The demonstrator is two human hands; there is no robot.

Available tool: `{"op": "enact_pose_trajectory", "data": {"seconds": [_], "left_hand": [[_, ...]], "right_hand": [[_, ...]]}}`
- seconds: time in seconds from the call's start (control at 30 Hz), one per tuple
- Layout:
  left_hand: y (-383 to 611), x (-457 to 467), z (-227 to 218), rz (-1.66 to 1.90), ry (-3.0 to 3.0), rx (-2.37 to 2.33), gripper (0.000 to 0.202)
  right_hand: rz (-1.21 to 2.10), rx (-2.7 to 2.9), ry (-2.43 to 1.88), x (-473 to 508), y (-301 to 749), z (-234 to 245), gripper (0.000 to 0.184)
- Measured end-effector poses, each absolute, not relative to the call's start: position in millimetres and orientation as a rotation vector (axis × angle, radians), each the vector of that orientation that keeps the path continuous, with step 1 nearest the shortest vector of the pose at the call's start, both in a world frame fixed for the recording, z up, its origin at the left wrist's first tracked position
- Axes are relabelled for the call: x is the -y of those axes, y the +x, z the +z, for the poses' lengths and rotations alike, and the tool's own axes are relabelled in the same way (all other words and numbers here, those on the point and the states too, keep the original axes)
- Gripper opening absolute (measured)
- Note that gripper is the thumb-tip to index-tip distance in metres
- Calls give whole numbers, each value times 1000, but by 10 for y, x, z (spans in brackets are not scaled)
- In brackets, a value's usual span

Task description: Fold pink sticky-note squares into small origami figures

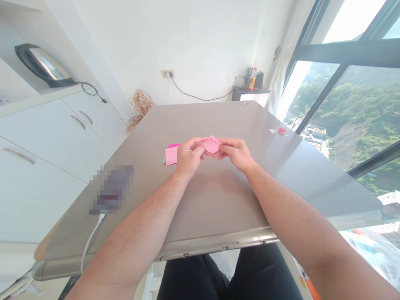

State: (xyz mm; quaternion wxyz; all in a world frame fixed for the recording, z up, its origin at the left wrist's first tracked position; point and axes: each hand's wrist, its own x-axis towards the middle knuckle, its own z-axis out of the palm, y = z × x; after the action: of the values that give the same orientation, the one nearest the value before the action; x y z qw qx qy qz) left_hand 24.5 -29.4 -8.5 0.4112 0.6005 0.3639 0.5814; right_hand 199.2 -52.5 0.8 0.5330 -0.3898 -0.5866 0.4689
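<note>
Between both hands, a little above the table, is a small folded piece of pink paper [211, 145] with a pointed top edge. My left hand [191, 155] pinches its left side between thumb and fingers. On the right side, my right hand [236, 152] grips it the same way, thumb in front. Just left of my left hand lies a stack of coloured paper sheets [171, 156], light pink on top with magenta and green edges showing; my left hand hides part of it.
A grey-brown table [215, 200] spans the view. On its left lies a blurred-out device [113, 189] with a white cable [91, 237]. A small red-pink item [281, 130] is near the right edge. Behind stands a small cabinet [251, 92] with bottles; a window is on the right.
</note>
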Motion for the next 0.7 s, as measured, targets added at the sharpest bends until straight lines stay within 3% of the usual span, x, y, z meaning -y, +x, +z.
{"op": "enact_pose_trajectory", "data": {"seconds": [0.53, 0.7], "left_hand": [[260, 311, -72, 1484, 1489, -941, 30], [306, 300, -89, 1564, 1405, -985, 22]], "right_hand": [[1097, 1379, -940, 520, 1975, -9, 33], [1089, 1383, -917, 534, 1950, 5, 31]]}}
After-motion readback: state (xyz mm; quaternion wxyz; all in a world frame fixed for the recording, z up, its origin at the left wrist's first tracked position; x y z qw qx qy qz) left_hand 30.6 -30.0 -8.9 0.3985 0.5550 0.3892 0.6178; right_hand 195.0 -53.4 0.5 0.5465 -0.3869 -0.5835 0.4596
